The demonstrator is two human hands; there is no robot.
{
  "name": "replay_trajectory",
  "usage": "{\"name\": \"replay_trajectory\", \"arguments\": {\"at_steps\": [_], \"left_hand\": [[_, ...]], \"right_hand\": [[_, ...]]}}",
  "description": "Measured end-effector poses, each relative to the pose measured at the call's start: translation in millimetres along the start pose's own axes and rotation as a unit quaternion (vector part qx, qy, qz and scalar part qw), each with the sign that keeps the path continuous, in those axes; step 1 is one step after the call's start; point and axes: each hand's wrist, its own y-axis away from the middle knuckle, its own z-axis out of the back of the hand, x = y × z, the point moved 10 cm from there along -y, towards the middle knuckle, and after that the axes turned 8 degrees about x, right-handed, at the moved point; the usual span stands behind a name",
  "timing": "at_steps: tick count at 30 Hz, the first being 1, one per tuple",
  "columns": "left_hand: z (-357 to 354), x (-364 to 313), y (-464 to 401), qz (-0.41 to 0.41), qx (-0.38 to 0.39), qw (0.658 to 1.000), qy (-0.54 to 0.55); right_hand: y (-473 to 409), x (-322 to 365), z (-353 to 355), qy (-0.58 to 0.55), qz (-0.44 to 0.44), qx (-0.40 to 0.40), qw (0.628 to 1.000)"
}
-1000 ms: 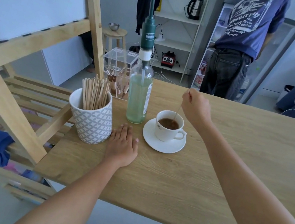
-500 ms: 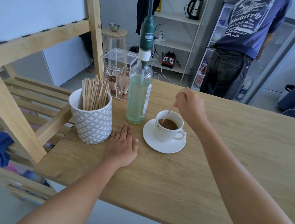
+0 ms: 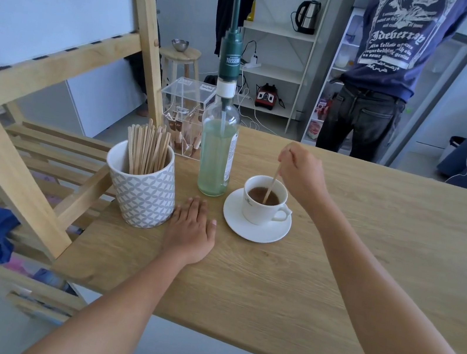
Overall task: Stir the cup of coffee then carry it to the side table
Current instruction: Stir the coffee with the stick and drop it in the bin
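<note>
A white cup (image 3: 260, 212) of brown coffee stands on a white saucer (image 3: 247, 231) on the wooden table (image 3: 334, 271), its handle turned to the right. My right hand (image 3: 300, 175) hovers just above and behind the cup, pinching a thin wooden stir stick (image 3: 272, 183) whose lower end dips into the coffee. My left hand (image 3: 191, 230) lies flat on the table, fingers together, left of the saucer and not touching it.
A patterned pot (image 3: 143, 189) of wooden stir sticks stands left of my left hand. A pump bottle (image 3: 218, 149) of pale green liquid is behind it, beside a clear box (image 3: 184, 113). A wooden frame (image 3: 20, 116) rises at left. A person (image 3: 381, 78) stands behind the table.
My right hand has swung the stick from right to left and back to the right inside the cup. The left hand and the cup have stayed in place.
</note>
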Motion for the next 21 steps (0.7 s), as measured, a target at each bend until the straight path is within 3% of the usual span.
{"name": "replay_trajectory", "arguments": {"at_steps": [3, 8, 10, 15, 18, 21], "left_hand": [[0.2, -0.1, 0.2, 0.001, 0.000, 1.000, -0.001], [-0.4, -0.5, 0.2, 0.001, 0.007, 1.000, -0.002], [-0.4, 0.2, -0.1, 0.005, 0.007, 1.000, -0.006], [-1.7, 1.3, -1.2, 0.009, 0.007, 1.000, -0.008], [-2.0, 1.0, -2.2, 0.009, 0.007, 1.000, -0.011], [-3.4, 2.2, -2.5, 0.012, 0.009, 1.000, -0.012]], "right_hand": [[0.7, -14.8, 16.7, -0.030, -0.012, -0.040, 0.999], [10.5, -67.7, 37.0, -0.230, -0.091, -0.116, 0.962], [19.7, -98.9, 33.4, -0.340, -0.161, -0.145, 0.915], [50.6, -156.0, -20.4, -0.573, -0.310, -0.131, 0.747], [61.3, -163.0, -42.2, -0.628, -0.321, -0.116, 0.699], [67.3, -163.2, -49.3, -0.645, -0.320, -0.114, 0.685]]}}
